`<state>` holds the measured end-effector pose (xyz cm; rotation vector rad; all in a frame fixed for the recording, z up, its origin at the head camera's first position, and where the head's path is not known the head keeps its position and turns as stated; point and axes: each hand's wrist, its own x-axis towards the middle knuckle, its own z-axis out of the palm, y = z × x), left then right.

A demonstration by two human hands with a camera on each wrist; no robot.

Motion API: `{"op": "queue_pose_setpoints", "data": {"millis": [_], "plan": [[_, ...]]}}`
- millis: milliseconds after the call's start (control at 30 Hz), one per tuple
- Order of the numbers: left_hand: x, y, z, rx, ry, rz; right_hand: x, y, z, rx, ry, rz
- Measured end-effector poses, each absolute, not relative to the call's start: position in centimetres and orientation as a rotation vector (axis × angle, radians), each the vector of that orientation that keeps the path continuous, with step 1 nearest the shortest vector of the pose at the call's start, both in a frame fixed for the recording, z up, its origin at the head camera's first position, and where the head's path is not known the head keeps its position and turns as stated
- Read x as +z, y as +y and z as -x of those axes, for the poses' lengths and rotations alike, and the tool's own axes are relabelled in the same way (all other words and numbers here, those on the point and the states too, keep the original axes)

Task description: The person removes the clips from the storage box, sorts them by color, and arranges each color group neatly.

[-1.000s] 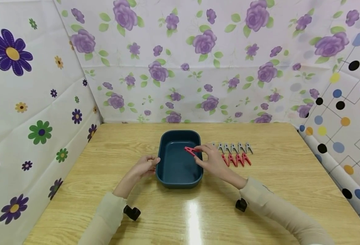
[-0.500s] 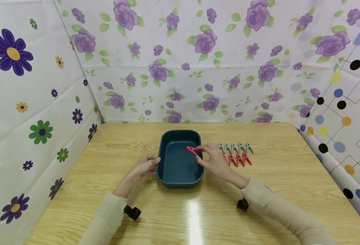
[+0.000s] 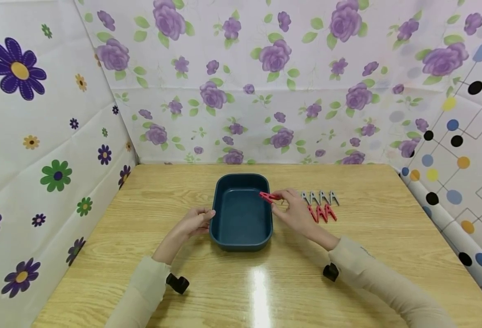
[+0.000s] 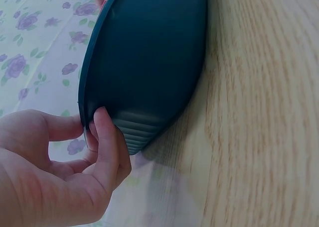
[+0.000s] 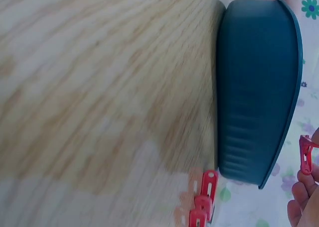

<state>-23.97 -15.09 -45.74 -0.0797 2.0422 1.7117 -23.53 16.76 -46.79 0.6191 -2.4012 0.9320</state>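
A deep teal rectangular plastic bin (image 3: pixel 242 218) stands upright on the table. On its left side my left hand (image 3: pixel 193 222) pinches the rim; the left wrist view shows the thumb on one face of the wall (image 4: pixel 144 53) and fingers on the other. Above the bin's right rim, my right hand (image 3: pixel 296 216) holds a red clothespin (image 3: pixel 267 197) between thumb and fingers. That clothespin (image 5: pixel 306 155) also shows at the right wrist view's edge, higher than the bin's rim. No clothespin is visible on the part of the bin's floor that shows.
Right of the bin, a row of grey clothespins (image 3: pixel 323 197) lies behind a row of red clothespins (image 3: pixel 320 213), partly hidden by my right hand. The wooden table (image 3: pixel 241 287) runs back to a flowered cloth (image 3: pixel 273 114). Patterned cloths hang on both sides.
My right hand has shifted to the right with the red clothespin, from over the bin's inside to its right rim. My left hand and the bin have stayed in place.
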Motion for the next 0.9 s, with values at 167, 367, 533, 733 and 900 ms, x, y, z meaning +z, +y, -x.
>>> {"op": "queue_pose_setpoints", "data": {"millis": [167, 367, 533, 733, 900], "plan": [[-45.6, -15.1, 24.0, 1.712, 2.049, 0.077, -47.1, 17.6, 23.9, 0.88, -2.353, -0.613], [-45.6, -15.1, 23.9, 1.71, 2.048, 0.074, -46.9, 18.4, 23.6, 0.906, -2.379, -0.61], [-45.5, -15.2, 23.9, 1.707, 2.047, 0.064, -46.7, 18.9, 23.9, 0.895, -2.375, -0.594], [-45.8, -15.2, 24.0, 1.698, 2.051, 0.073, -46.8, 19.5, 24.2, 0.873, -2.388, -0.583], [-45.8, -15.1, 24.0, 1.689, 2.047, 0.069, -46.7, 19.8, 24.1, 0.87, -2.411, -0.565]]}}
